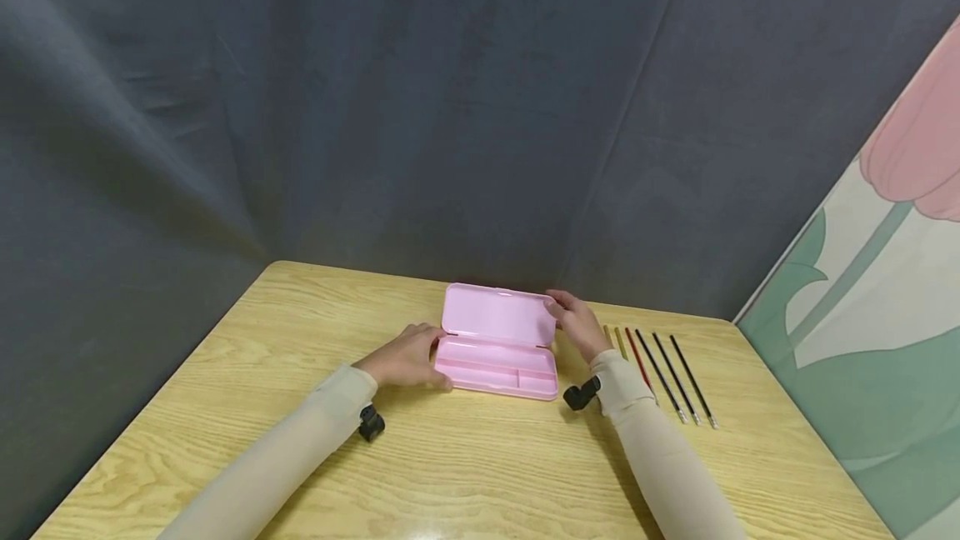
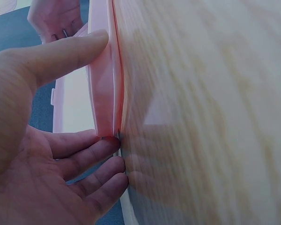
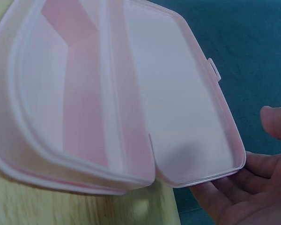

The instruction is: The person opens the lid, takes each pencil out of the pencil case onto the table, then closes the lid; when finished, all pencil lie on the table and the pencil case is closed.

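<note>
An open pink pencil case (image 1: 495,363) lies on the wooden table, its lid (image 1: 498,312) tipped back on the hinge. The lower part is divided into compartments that hold nothing. At its left end, my left hand (image 1: 408,355) grips the case; in the left wrist view the thumb (image 2: 79,49) lies on its front wall and fingers meet its end. My right hand (image 1: 576,325) is at the lid's right edge. In the right wrist view its fingers (image 3: 239,187) extend straight behind the lid's corner, while the thumb (image 3: 276,123) stands apart from it.
To the right of my right hand, several pencils lie side by side: yellowish ones, a red one (image 1: 638,357) and dark ones (image 1: 693,377) with pale ends. A dark curtain (image 1: 450,107) hangs behind the table (image 1: 465,473). A flowered panel (image 1: 885,315) borders the right side.
</note>
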The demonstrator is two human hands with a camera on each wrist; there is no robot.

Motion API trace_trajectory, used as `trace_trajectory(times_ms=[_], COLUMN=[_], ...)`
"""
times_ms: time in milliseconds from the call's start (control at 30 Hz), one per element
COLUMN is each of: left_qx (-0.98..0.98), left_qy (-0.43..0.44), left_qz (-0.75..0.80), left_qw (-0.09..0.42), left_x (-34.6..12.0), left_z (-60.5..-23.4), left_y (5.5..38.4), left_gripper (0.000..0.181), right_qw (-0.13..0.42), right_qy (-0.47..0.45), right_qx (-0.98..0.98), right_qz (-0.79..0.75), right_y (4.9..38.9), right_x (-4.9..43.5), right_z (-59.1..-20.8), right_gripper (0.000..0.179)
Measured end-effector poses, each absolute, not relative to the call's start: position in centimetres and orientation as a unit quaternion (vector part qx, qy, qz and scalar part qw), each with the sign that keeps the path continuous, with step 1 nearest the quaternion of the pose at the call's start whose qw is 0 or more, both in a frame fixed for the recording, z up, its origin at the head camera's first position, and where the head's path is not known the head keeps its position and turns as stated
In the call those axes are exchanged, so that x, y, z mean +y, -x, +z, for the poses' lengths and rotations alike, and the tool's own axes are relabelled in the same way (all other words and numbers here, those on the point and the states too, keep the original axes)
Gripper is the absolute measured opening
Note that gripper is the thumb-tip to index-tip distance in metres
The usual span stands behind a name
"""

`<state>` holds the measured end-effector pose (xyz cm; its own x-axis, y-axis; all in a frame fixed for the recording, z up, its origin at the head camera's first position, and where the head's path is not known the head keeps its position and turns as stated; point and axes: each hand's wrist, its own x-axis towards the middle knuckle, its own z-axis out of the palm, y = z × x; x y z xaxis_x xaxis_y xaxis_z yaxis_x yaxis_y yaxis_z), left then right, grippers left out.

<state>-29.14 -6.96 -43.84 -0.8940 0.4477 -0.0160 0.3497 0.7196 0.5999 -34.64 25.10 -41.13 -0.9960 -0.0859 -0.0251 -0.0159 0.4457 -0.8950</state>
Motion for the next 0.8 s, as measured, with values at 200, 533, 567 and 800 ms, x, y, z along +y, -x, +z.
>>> trace_trajectory(times_ms=[200,533,567,800], left_qx=[0.926,0.926,0.927,0.932], left_qy=[-0.211,-0.21,-0.21,-0.205], left_qz=[0.302,0.303,0.299,0.288], left_qw=[0.081,0.083,0.083,0.083], left_x=[-6.9,-6.7,-6.6,-6.6], left_z=[-43.9,-43.7,-43.7,-43.6], left_y=[29.2,29.2,29.3,29.3], left_gripper=[0.089,0.087,0.088,0.092], right_qw=[0.002,0.011,0.015,0.04], right_qy=[0.034,0.11,0.122,0.215], right_qx=[0.84,0.848,0.848,0.864], right_qz=[-0.541,-0.518,-0.516,-0.453], right_y=[34.1,31.9,31.7,30.5], right_x=[25.2,25.8,25.8,26.6], right_z=[-40.8,-41.0,-41.0,-40.5], right_gripper=[0.045,0.038,0.036,0.022])
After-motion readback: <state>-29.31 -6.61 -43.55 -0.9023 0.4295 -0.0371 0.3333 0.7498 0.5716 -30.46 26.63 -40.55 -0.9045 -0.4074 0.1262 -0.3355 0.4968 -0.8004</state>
